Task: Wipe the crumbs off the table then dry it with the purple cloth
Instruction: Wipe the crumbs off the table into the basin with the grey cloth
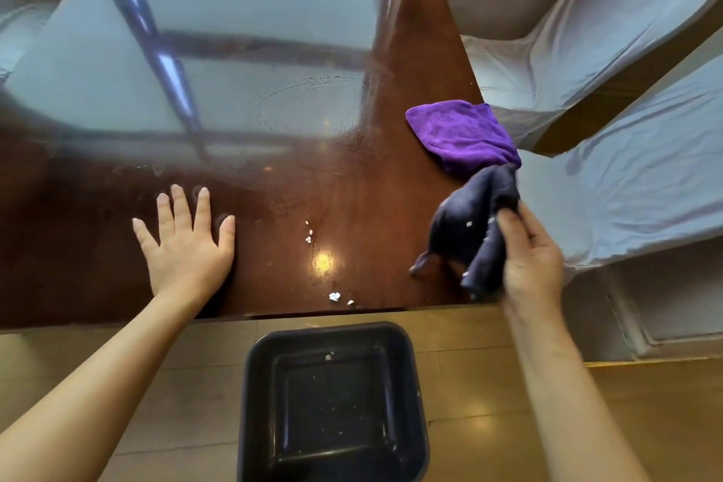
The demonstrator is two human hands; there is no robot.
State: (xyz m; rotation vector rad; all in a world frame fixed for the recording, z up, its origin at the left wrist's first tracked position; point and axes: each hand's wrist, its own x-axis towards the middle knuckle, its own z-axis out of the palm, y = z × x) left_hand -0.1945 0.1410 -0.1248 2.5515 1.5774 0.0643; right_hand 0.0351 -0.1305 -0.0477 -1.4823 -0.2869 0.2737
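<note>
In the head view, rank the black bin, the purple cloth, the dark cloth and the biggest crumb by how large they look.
1. black bin, though it sits nearest the camera
2. purple cloth and dark cloth in the right hand: too alike to rank
3. crumb, smallest

Two cloths are showing: one purple cloth (463,135) and one dark cloth (471,231). One black bin (332,403) is sitting below, and two hands are showing (left hand (184,243), right hand (534,262)). Roughly six white crumbs (334,296) are lying on the one table (274,168), though glare is blurring them.
</note>
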